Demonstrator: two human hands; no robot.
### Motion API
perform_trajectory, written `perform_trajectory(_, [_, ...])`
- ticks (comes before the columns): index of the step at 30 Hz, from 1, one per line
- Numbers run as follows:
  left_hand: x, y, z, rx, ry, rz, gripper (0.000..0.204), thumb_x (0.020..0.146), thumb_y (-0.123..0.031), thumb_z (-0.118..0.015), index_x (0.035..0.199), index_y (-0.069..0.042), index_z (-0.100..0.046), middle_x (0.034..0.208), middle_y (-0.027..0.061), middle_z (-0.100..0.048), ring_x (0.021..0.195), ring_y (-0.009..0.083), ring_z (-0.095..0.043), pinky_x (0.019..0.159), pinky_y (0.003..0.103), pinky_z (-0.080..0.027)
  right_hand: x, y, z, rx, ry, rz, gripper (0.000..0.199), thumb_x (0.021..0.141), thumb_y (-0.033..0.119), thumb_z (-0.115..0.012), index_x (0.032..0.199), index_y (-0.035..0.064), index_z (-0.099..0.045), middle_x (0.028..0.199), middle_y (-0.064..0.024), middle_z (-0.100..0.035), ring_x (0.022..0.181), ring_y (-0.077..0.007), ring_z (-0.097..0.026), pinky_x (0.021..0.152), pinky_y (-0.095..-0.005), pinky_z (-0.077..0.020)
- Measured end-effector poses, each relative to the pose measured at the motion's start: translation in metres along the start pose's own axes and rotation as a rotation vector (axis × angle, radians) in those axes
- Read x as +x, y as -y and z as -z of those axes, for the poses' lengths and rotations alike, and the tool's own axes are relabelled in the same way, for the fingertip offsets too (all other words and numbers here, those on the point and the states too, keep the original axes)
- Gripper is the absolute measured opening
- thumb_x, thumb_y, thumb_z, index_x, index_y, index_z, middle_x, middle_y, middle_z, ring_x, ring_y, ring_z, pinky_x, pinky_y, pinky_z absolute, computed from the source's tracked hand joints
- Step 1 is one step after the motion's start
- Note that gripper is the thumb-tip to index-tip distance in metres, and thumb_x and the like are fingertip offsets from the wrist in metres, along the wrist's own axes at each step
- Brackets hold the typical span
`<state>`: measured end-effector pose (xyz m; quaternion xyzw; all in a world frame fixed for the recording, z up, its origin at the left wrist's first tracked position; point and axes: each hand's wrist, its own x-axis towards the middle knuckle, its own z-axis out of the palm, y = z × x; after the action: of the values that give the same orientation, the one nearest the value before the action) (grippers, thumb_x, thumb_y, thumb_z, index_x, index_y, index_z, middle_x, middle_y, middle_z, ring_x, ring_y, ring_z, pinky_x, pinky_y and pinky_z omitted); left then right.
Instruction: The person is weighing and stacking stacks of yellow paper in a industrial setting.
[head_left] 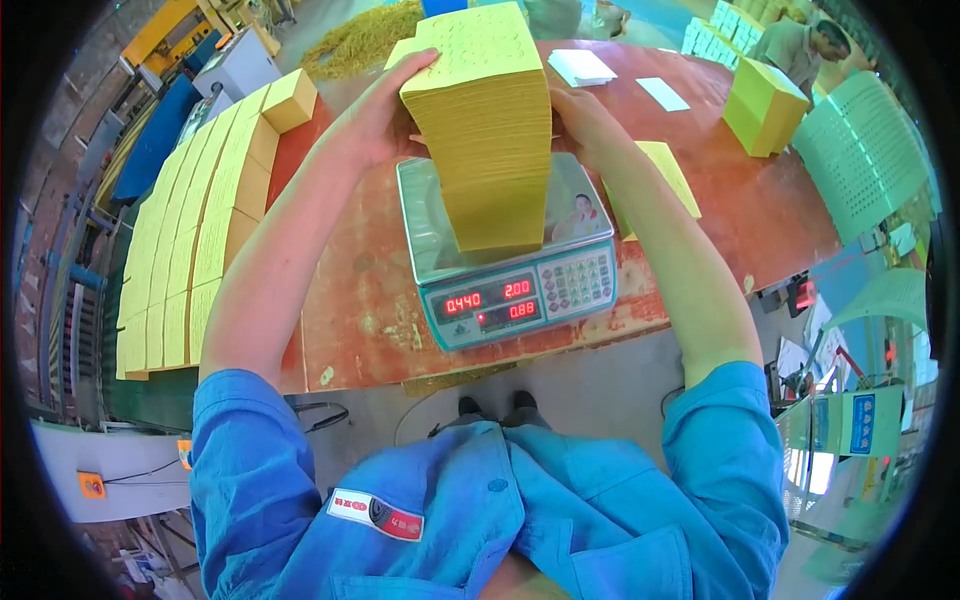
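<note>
A tall stack of yellow paper sheets stands upright over the metal pan of a digital scale. Its lower end meets the pan, though whether its full weight rests there I cannot tell. My left hand grips the upper left side, thumb near the top edge and fingers against the side. On the opposite side my right hand is pressed to the stack, its fingertips partly hidden behind it. Red digits glow on the scale's front panel. Another yellow stack shows partly behind the held one.
Rows of yellow paper stacks line the left. On the red table lie white sheets, a yellow pile beside my right forearm, and a yellow block at far right. A co-worker is beyond it.
</note>
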<state>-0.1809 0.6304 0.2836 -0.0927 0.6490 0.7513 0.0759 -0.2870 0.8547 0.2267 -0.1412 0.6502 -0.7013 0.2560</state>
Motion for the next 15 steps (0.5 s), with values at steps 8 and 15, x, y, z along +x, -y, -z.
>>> perform_trajectory(8, [-0.003, 0.007, 0.001, 0.026, -0.027, -0.009, 0.071, 0.080, -0.064, -0.060, 0.126, -0.010, -0.056, 0.108, 0.0096, -0.062, 0.089, 0.0207, -0.061, 0.080, 0.045, -0.052, -0.002, -0.005, -0.006, -0.087, -0.015, 0.050, 0.032, 0.097, 0.029, -0.050, 0.101, 0.0025, -0.068, 0.082, -0.0058, -0.067, 0.069, -0.0159, -0.065, 0.063, -0.0299, -0.0534])
perform_trajectory(15, [-0.002, 0.012, -0.009, 0.131, -0.116, -0.041, 0.083, 0.078, -0.070, -0.059, 0.138, -0.014, -0.049, 0.128, 0.0099, -0.055, 0.116, 0.0238, -0.051, 0.096, 0.046, -0.040, 0.014, -0.015, 0.009, -0.290, -0.082, 0.118, 0.039, 0.095, 0.033, -0.050, 0.099, -0.0024, -0.067, 0.085, -0.0086, -0.068, 0.065, -0.0161, -0.063, 0.061, -0.0313, -0.0509])
